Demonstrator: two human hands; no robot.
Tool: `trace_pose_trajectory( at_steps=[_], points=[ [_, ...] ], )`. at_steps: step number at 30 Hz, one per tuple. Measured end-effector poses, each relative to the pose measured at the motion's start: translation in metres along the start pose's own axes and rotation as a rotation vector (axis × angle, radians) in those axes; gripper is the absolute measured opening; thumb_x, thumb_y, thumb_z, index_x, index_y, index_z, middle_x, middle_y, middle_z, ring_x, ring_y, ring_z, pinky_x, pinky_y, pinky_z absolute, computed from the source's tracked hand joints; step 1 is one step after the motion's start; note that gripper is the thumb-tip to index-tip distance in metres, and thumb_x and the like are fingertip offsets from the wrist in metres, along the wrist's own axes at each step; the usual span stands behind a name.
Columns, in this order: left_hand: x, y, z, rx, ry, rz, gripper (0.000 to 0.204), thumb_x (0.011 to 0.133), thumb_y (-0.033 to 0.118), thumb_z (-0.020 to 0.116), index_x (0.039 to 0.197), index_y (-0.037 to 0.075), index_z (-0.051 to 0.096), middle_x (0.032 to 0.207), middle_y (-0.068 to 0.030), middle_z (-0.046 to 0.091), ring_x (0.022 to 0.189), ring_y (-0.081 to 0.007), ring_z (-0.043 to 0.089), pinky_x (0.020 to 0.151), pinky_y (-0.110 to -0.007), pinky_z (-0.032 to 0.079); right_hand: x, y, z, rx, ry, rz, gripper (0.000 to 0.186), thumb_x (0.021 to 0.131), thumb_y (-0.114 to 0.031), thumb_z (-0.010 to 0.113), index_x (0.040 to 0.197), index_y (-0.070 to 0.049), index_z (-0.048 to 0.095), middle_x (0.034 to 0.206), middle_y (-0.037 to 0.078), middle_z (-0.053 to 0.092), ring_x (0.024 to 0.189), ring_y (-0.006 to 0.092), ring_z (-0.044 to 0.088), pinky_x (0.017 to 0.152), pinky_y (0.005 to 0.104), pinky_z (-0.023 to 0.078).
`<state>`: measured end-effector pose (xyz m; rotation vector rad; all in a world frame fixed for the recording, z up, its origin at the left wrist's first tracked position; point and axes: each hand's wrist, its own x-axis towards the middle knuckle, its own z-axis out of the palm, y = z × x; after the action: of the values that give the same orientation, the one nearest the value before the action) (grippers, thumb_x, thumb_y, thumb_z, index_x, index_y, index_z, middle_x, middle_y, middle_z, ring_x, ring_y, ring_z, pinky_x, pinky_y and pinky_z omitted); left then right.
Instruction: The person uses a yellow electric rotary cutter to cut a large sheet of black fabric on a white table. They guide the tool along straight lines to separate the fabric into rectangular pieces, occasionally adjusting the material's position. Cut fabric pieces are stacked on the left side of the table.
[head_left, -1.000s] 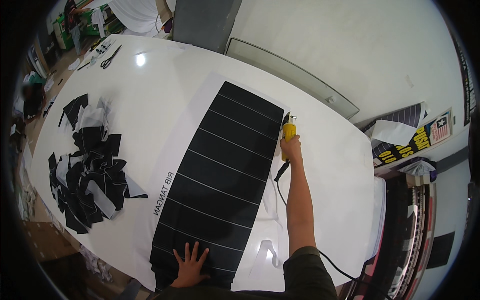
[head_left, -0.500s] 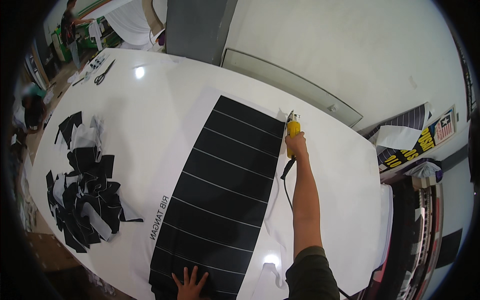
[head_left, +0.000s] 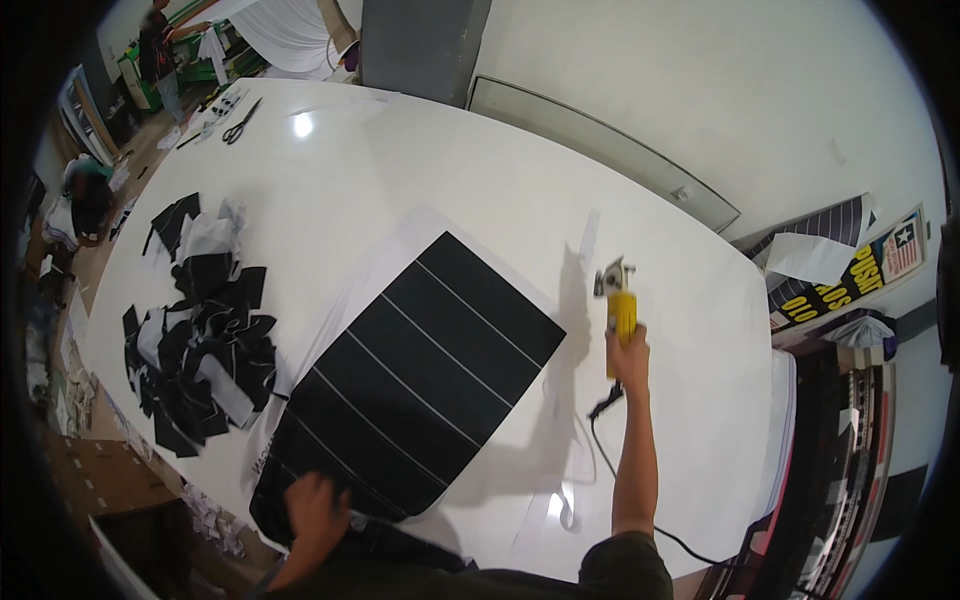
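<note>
Two jobs: hold the yellow electric cutter (head_left: 622, 310), gripped in the right hand (head_left: 629, 352), clear of the striped black cloth (head_left: 430, 350) on the tabletop (head_left: 700, 400); slide gently with the curled left hand (head_left: 317, 510), grip too blurry to tell.

L hand (head_left: 318, 508) blurred, grip on black cloth (head_left: 450, 345) unclear; it hides pt of cloth. R hand (head_left: 627, 352) covers pt of yellow tool (head_left: 622, 308). Cord (head_left: 598, 446) part-hidden by R forearm (head_left: 634, 460). Sm. items (head_left: 226, 104) nr scissors (head_left: 240, 123) too tiny to ID.
</note>
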<state>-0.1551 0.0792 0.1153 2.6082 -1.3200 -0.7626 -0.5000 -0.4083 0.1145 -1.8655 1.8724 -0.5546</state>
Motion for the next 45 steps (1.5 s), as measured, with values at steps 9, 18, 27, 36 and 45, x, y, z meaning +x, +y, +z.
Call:
trace_pose_trajectory(
  at_steps=[9, 18, 27, 36, 45],
  points=[
    [0.075, 0.030, 0.081, 0.044, -0.014, 0.291, 0.119, 0.078, 0.069, 0.077, 0.169, 0.018, 0.019, 0.175, -0.0223, 0.004, 0.160, -0.0494, 0.002, 0.114, -0.083, 0.001, -0.309, 0.050, -0.047, 0.005, -0.138, -0.047, 0.064, 0.092, -0.026, 0.073, 0.138, 0.008, 0.042, 0.102, 0.038, 0.069, 0.096, 0.0557, 0.069, 0.082, 0.0557, 0.057],
    [0.038, -0.062, 0.021, 0.118, 0.065, 0.323, 0.127, 0.068, 0.045, 0.092, 0.169, 0.022, 0.019, 0.173, -0.0221, 0.014, 0.158, -0.0502, 0.012, 0.125, -0.068, 0.013, -0.494, 0.064, -0.043, -0.079, -0.370, -0.041, 0.064, 0.093, -0.020, 0.074, 0.140, 0.006, 0.041, 0.109, 0.035, 0.067, 0.098, 0.0551, 0.067, 0.079, 0.0551, 0.057],
    [0.037, 0.013, 0.077, 0.167, -0.212, 0.316, 0.145, 0.052, 0.057, 0.098, 0.169, 0.031, 0.018, 0.177, -0.0147, -0.004, 0.160, -0.0489, -0.002, 0.115, -0.085, 0.009, -0.509, 0.073, -0.037, -0.105, -0.371, -0.104, 0.065, 0.093, -0.020, 0.073, 0.141, 0.008, 0.039, 0.117, 0.037, 0.063, 0.100, 0.0564, 0.066, 0.081, 0.0560, 0.056],
    [0.039, 0.009, 0.081, 0.118, -0.203, 0.315, 0.147, 0.049, 0.054, 0.100, 0.169, 0.031, 0.019, 0.177, -0.0134, -0.004, 0.160, -0.0478, -0.005, 0.115, -0.085, 0.006, -0.470, 0.063, -0.020, -0.101, -0.374, -0.150, 0.066, 0.095, -0.020, 0.070, 0.141, 0.011, 0.035, 0.115, 0.041, 0.061, 0.100, 0.0585, 0.064, 0.084, 0.0572, 0.055],
    [0.038, 0.009, 0.080, 0.096, -0.215, 0.298, 0.146, 0.048, 0.054, 0.100, 0.168, 0.031, 0.020, 0.177, -0.0120, -0.003, 0.161, -0.0460, -0.007, 0.117, -0.083, 0.004, -0.454, 0.057, -0.019, -0.099, -0.396, -0.172, 0.065, 0.095, -0.019, 0.070, 0.140, 0.012, 0.035, 0.115, 0.042, 0.061, 0.102, 0.0590, 0.064, 0.085, 0.0564, 0.055]
  ],
)
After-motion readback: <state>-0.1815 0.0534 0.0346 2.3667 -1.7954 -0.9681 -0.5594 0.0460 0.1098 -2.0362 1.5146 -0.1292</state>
